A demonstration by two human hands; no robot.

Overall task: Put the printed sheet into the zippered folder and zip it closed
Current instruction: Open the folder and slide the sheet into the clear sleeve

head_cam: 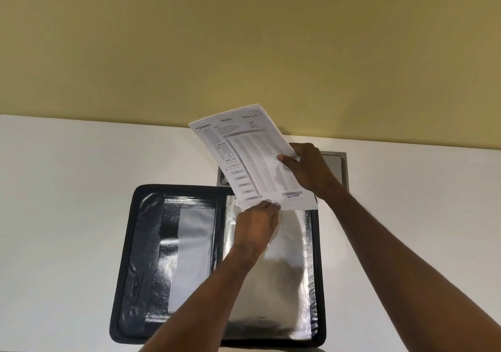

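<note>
Just above the middle of the frame, the printed sheet [253,159] is held in the air, tilted, over the far edge of the open folder [217,265], which lies flat on the white table [67,202]. The right hand [306,170] pinches the sheet's right edge, thumb on the printed face. The left hand [256,224] grips the bottom edge with closed fingers, probably to steer that edge into the shiny right-hand pocket [287,284].
</note>
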